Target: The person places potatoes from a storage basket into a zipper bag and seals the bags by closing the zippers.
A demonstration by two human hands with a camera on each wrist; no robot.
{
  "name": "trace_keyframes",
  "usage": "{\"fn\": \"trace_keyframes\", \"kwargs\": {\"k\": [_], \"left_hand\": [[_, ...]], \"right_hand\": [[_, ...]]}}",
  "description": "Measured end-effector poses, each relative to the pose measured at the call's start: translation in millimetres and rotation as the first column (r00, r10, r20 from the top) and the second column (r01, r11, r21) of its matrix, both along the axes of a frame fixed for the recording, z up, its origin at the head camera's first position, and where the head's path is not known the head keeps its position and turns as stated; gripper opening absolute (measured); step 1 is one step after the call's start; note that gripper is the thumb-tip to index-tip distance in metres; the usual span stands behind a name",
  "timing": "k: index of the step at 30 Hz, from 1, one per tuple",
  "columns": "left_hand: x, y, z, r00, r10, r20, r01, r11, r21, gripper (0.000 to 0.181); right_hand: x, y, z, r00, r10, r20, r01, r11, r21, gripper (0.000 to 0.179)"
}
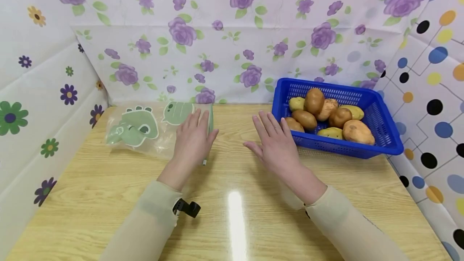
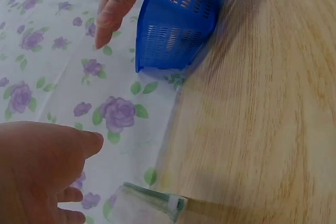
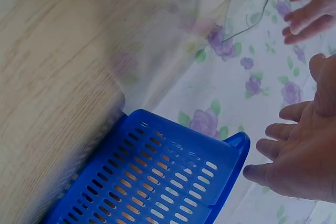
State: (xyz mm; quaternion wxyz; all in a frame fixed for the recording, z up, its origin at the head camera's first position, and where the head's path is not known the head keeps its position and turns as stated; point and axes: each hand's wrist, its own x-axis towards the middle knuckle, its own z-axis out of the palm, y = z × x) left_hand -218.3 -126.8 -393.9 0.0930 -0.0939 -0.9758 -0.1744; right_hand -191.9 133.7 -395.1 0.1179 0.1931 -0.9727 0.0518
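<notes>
My left hand is held palm down with straight fingers over the right end of a clear plastic zip bag printed with green cartoon dinosaurs. Nothing is gripped in it. My right hand, fingers spread, hovers left of a blue plastic basket and also holds nothing. Inside the basket lie several potatoes, some brown and smooth, some yellowish. In the left wrist view the bag's edge shows below the left thumb. The right wrist view has the basket's slotted side beside the right fingers.
Both bag and basket rest on a light wooden table. A flowered cloth hangs behind, with a dotted cloth along the right side and a flower-printed one along the left.
</notes>
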Motion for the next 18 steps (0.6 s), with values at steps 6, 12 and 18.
{"fn": "trace_keyframes", "kwargs": {"k": [6,12,18], "left_hand": [[-7.4,-0.6,-9.0,0.999,0.048,-0.010,-0.048,0.999,0.005,0.071],[-13.5,0.4,-16.1,0.998,0.060,-0.005,-0.060,0.998,0.010,0.074],[-16.3,2.9,-18.6,0.998,0.064,0.000,-0.064,0.998,-0.006,0.078]], "right_hand": [[-0.9,3.5,2.1,0.999,-0.027,0.043,0.028,0.999,-0.022,0.084],[-3.7,11.5,3.8,0.995,-0.073,0.073,0.075,0.997,-0.030,0.084],[-5.7,18.5,1.9,0.994,-0.080,0.067,0.084,0.995,-0.054,0.085]]}}
